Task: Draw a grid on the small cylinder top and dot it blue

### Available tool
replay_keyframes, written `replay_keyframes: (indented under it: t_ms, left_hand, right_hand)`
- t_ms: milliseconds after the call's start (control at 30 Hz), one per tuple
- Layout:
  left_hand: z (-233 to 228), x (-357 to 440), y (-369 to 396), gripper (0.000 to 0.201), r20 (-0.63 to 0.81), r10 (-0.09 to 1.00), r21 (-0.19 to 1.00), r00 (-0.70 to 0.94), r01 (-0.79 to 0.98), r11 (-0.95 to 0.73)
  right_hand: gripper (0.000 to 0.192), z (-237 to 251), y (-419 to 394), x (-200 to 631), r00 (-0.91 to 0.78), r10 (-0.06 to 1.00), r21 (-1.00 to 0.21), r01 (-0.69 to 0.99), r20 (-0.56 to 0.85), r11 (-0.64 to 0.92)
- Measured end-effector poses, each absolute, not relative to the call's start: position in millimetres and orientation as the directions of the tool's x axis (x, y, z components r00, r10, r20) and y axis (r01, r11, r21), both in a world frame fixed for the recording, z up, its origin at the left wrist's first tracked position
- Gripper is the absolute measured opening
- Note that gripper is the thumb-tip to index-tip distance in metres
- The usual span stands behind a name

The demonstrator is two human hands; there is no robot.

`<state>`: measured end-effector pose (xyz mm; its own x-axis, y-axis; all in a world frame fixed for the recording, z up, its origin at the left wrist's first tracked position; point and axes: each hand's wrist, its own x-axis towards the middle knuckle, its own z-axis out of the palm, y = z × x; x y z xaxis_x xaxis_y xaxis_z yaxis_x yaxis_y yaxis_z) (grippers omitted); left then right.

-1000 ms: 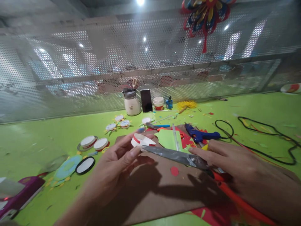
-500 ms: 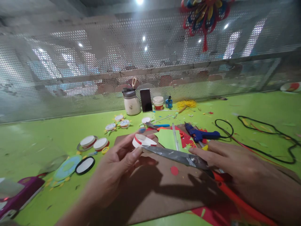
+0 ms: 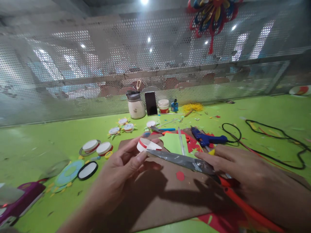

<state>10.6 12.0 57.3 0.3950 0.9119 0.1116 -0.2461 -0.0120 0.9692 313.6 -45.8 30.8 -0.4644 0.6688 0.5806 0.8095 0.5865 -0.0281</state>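
Pinched between the fingers of my left hand [image 3: 128, 163] is a looped strip of white paper [image 3: 143, 145] with a red band, its free end pointing right. My right hand [image 3: 252, 174] grips a large pair of scissors [image 3: 181, 159] with orange-red handles. The blades look closed together and point left, their tips at the lower edge of the strip by my left thumb. Both hands are above a brown cardboard sheet [image 3: 155, 207], where a small red paper disc [image 3: 180, 176] lies.
Beyond the cardboard lie a blue glue gun [image 3: 209, 138] with a black cord, green paper [image 3: 173, 144] and a blue-handled knife [image 3: 167, 129]. White round lids [image 3: 104, 148] and a black-rimmed disc [image 3: 87, 170] lie left. A jug [image 3: 136, 106] and a phone [image 3: 151, 103] stand behind.
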Motion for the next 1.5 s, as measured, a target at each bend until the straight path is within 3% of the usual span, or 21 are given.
replay_keyframes:
  t_ms: [1500]
  left_hand:
    - [47,10,13,0.03,0.059,0.948,0.987,0.314,-0.162,-0.008]
  right_hand:
    - [0.043,55,-44,301,-0.508,0.628,0.054,0.801,0.59,0.597]
